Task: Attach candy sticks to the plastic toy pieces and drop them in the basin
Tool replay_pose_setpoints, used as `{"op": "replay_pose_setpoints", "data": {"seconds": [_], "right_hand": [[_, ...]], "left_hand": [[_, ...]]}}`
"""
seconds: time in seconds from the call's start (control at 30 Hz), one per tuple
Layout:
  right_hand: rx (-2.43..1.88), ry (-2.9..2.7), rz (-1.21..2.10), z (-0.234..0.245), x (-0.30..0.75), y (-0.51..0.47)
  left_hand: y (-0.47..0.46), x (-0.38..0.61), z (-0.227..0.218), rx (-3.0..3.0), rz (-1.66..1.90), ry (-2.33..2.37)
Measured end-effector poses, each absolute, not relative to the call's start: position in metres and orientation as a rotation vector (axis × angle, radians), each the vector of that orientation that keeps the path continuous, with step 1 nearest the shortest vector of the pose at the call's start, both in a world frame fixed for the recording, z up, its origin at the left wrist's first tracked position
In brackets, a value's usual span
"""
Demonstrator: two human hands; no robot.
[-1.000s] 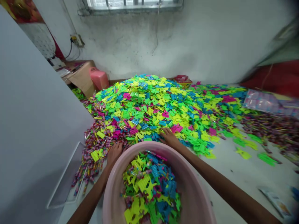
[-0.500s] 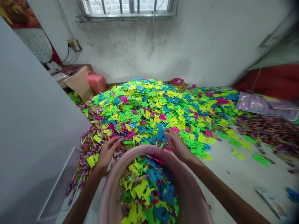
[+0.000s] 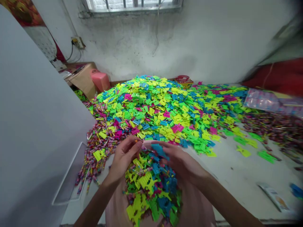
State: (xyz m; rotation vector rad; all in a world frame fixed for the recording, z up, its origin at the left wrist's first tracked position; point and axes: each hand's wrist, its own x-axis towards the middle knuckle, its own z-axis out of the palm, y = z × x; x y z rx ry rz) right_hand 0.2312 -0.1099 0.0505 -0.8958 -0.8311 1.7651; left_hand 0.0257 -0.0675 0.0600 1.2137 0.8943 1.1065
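Note:
Both hands are over a pink tub (image 3: 196,201) piled with flat plastic pieces in yellow, blue, green and pink, with thin patterned sticks among them. My right hand (image 3: 180,159), at the tub's far right side, grips a flat blue plastic piece (image 3: 159,150) between thumb and fingers. At the far left of the tub, my left hand (image 3: 125,154) is closed in a pinch on a thin patterned stick (image 3: 143,147), mostly hidden by the fingers. The two hands are close together but apart.
Behind the tub rises a large heap of bright plastic pieces (image 3: 151,104). Patterned sticks (image 3: 82,170) lie at left, beside a pale panel (image 3: 42,126). More sticks (image 3: 279,132) spread at right. A red jug (image 3: 100,80) and a cardboard box (image 3: 84,82) stand by the wall.
My left hand has moved right, from beyond the tub's rim to over its contents. My right hand has come in over the tub with the blue piece. The view has shifted slightly.

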Motion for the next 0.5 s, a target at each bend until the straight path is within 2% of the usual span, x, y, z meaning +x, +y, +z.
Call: {"op": "replay_pose_setpoints", "data": {"seconds": [0.27,0.5], "right_hand": [[-1.155,-1.09,1.442,0.048,0.232,-0.114],[-1.221,-1.259,1.269,0.057,0.232,-0.115]], "left_hand": [[-0.08,0.029,0.062,1.239,0.99,0.741],[-0.082,0.027,0.066,1.645,0.866,0.885]]}}
